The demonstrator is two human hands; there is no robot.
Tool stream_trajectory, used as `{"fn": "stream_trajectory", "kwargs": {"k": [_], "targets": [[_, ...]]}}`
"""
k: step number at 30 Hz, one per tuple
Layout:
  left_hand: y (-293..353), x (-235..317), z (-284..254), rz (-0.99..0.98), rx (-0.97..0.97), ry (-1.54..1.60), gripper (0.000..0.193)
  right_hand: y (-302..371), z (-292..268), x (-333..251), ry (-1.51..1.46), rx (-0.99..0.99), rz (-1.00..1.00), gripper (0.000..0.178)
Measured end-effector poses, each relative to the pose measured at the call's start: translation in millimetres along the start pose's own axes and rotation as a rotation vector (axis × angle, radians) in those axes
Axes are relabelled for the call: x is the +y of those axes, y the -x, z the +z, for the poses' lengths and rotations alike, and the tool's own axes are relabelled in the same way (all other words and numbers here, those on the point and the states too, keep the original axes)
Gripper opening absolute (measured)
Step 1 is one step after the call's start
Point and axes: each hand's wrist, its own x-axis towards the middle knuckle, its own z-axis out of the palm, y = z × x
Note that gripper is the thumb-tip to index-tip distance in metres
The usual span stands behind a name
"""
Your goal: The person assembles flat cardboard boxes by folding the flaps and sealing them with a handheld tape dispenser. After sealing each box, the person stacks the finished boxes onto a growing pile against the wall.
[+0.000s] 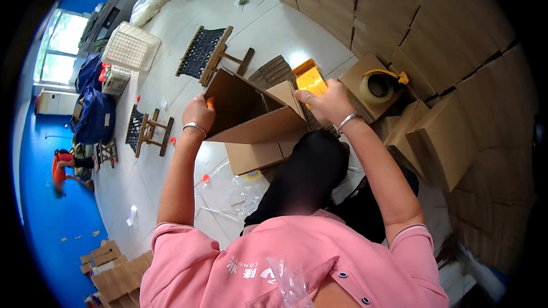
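An open brown cardboard box (260, 122) tilts in front of my knees, its inside facing up and left. My left hand (198, 113) is closed on the box's left edge, with a small orange thing showing at its fingertips. Above the box's right end, my right hand (328, 101) grips a bright yellow plastic object (310, 78); its exact kind is not clear. Another cardboard box (245, 158) lies under the tilted one. To the right of my right hand, a large tape roll with a yellow dispenser (377, 87) rests on a carton.
Stacked cartons (451, 28) wall off the right side. Flattened cardboard (279, 71) lies beyond the box. Low woven stools (202, 51) stand on the tiled floor, with clear plastic wrap (231, 191) nearby. White crates (130, 45) sit far left, and another person (61, 168) is at the left.
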Motion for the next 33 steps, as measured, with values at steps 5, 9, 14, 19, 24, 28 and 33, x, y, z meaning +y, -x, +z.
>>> {"fn": "stream_trajectory", "kwargs": {"k": [5,9,14,19,24,28,33], "targets": [[5,2,3,-0.042,0.044,-0.046,0.029,9,0,48,-0.184,0.063,0.005,0.062],[5,3,5,-0.048,0.022,-0.075,0.03,24,14,36,-0.251,0.067,0.014,0.061],[5,2,2,-0.051,0.013,-0.009,0.031,56,28,-10,-0.076,0.2,-0.111,0.063],[13,9,-10,-0.108,-0.021,0.094,0.03,82,22,-26,0.003,0.295,0.008,0.065],[19,-2,-6,-0.118,-0.018,0.186,0.03,112,36,-25,-0.062,0.358,0.059,0.063],[31,7,-20,-0.096,-0.065,0.239,0.03,91,46,14,-0.061,0.32,0.06,0.077],[47,9,-20,-0.124,-0.102,0.299,0.03,89,58,-26,-0.077,0.357,0.207,0.082]]}}
